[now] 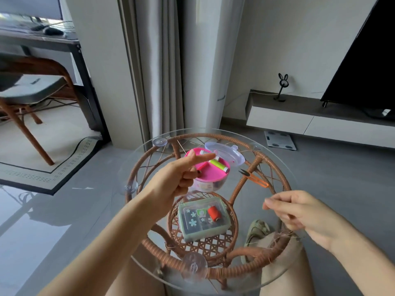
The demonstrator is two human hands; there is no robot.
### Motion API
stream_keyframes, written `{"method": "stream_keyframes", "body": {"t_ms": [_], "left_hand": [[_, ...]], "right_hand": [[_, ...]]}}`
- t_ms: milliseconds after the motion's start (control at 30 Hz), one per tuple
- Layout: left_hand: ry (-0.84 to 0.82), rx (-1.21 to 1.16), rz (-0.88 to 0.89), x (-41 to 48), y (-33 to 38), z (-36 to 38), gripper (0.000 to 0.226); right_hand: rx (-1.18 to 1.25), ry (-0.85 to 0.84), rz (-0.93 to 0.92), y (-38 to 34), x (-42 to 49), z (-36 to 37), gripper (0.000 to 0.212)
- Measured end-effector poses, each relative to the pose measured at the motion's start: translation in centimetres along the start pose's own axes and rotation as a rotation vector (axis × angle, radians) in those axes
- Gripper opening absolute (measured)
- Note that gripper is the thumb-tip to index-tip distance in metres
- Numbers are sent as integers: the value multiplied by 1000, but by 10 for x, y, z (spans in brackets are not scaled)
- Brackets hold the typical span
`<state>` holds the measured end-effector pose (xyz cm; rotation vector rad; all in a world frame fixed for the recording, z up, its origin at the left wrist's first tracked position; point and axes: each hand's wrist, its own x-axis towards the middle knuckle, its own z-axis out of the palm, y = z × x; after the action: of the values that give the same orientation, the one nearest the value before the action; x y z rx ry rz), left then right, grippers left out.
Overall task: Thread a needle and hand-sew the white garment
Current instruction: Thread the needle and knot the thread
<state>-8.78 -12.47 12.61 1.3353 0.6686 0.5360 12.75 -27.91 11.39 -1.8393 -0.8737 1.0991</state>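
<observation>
Two hands mid-frame over the worktop (285,167): left grip (181,176) pinches a needle (180,146); right grip (299,212) pinched, contents unclear.

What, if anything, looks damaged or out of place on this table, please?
The rattan rim is frayed at its near right, with loose strands sticking out. The clear lid is off the pink box and lies just behind it. Nothing looks spilled.

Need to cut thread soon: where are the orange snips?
Head view: orange snips on the glass tabletop, right of the pink sewing box, beyond the right hand.
</observation>
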Motion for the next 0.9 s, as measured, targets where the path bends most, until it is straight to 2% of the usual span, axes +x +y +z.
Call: {"method": "stream_keyframes", "body": {"t_ms": [133, 233, 267, 333, 400, 533, 600, 700, 800, 900], "left_hand": [[76, 151, 76, 14, 32, -4, 38], [61, 159, 135, 20, 67, 1, 37], [49, 188, 161, 19, 81, 5, 36], [27, 327, 218, 19, 104, 16, 36], [-9, 483, 264, 15, 124, 33, 38], [-122, 575, 348, 3, 155, 67, 39], [-135, 605, 360, 5, 160, 74, 35], [-117, 632, 403, 12, 165, 73, 34], [-199, 561, 447, 15, 168, 68, 22], [-268, 425, 450, 26, 160, 55, 34]], "right_hand": [[-128, -13, 33, -1, 12, -26, 50], [-362, 47, 32, -6, 13, -35, 64], [-475, 92, -4, -13, 13, -37, 65], [-593, 222, -162, -34, 10, -38, 53], [-471, 292, -372, -74, 0, -32, 45], [-146, 208, -693, -153, -22, -16, 36], [-31, 176, -748, -177, -24, -9, 24], [-6, 234, -757, -196, -22, -3, 11], [76, 227, -741, -206, -20, -6, 6], [245, 170, -732, -219, -25, -18, 9]]}}
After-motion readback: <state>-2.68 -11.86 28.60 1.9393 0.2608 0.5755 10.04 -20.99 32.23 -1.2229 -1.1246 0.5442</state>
